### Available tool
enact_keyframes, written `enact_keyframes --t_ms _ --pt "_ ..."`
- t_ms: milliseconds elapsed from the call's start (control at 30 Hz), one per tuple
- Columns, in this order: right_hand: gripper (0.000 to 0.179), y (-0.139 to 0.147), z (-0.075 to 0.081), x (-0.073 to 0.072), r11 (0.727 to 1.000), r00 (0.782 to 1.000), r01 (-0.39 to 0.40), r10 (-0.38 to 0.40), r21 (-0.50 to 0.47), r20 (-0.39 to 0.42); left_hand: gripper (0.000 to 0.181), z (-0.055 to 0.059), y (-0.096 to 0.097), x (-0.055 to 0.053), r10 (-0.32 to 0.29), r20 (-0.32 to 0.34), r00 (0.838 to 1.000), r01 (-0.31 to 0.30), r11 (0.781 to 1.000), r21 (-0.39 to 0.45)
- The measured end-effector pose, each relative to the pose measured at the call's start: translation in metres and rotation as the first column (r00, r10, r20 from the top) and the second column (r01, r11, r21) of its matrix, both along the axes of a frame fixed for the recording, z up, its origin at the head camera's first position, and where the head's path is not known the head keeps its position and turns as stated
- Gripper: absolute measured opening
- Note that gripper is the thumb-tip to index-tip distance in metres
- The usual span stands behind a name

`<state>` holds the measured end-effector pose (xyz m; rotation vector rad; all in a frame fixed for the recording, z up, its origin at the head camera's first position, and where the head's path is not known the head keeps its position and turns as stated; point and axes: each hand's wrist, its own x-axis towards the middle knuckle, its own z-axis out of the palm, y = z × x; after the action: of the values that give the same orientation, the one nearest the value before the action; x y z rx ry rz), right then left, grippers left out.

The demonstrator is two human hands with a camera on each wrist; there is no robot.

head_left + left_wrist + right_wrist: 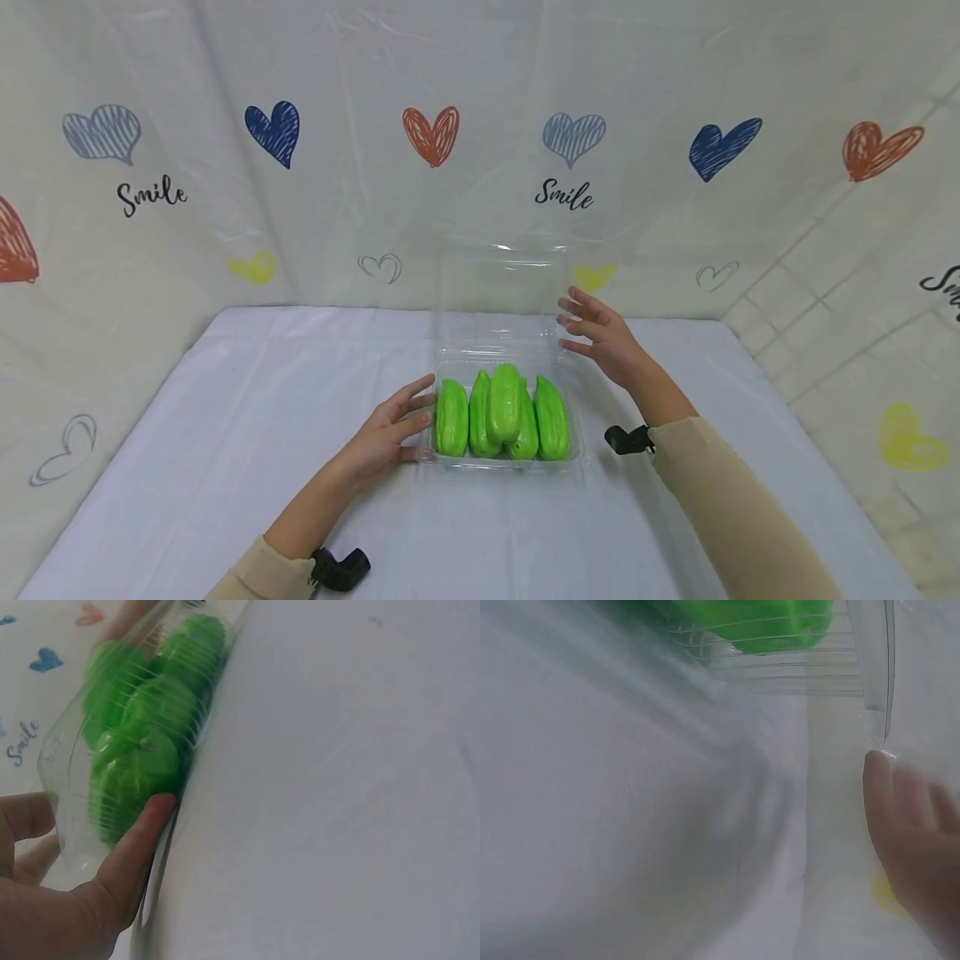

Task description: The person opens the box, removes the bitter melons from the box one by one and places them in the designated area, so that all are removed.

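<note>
A clear plastic clamshell box (501, 463) stands on the table with its lid (498, 287) raised upright at the back. Inside lie several bright green, ridged, cucumber-shaped vegetables (452, 418), one (505, 404) on top of the others. My left hand (386, 433) rests against the box's left wall, its fingers extended; in the left wrist view one finger (139, 855) touches the wall low down. Beside the lid's right edge is my right hand (603, 337), fingers spread and slightly bent, holding nothing. A fingertip meets the lid's corner in the right wrist view; contact is hard to tell.
A white cloth covers the table (300, 400). Behind it hangs a pale curtain (480, 67) printed with hearts and "Smile". Black wrist cameras sit at the left cuff (341, 571) and right cuff (628, 440).
</note>
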<state>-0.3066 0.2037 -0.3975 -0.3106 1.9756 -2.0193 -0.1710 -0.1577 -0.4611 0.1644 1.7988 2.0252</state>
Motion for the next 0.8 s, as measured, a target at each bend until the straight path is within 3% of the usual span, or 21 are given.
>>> enact_keyframes --t_ms 800 --pt "0.069 0.0002 -0.0095 -0.0011 0.999 0.999 0.001 -0.003 0.038 0.054 0.064 0.0017 0.0006 0.0013 0.0 0.003 1.0 0.0 1.0 -0.009"
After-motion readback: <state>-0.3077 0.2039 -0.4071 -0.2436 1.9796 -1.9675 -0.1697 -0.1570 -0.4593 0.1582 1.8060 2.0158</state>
